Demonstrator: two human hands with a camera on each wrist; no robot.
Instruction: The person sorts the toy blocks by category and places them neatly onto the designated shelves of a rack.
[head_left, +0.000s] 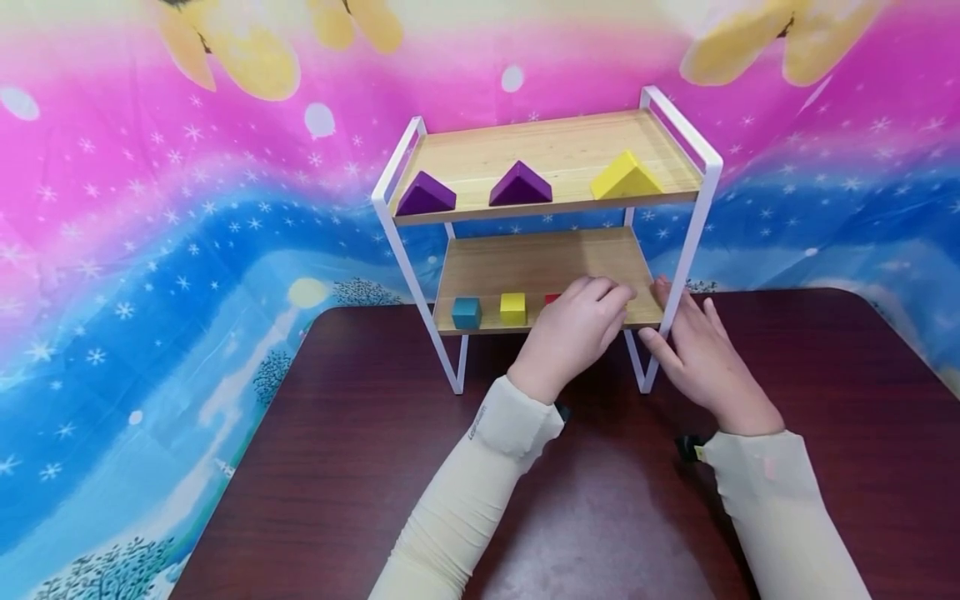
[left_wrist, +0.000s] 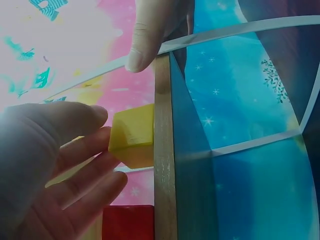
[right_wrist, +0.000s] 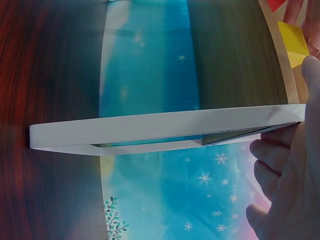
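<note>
On the lower board of a two-tier shelf rack [head_left: 480,250], my left hand [head_left: 577,329] reaches to the right end. In the left wrist view its loosely spread thumb and fingers are beside a yellow cube [left_wrist: 132,135], fingertips at or very near its side. The hand hides this cube in the head view. A red block [head_left: 552,298] shows partly behind the left hand. My right hand [head_left: 705,358] holds the rack's white right post [right_wrist: 150,125], thumb on the front side and fingers on the outer side.
A teal cube [head_left: 466,313] and another yellow cube [head_left: 513,308] stand farther left on the lower board. Two purple triangular blocks [head_left: 521,183] and a yellow one [head_left: 626,177] line the top board's front edge. The rack stands on a dark wooden table [head_left: 337,467] before a patterned cloth [head_left: 225,192].
</note>
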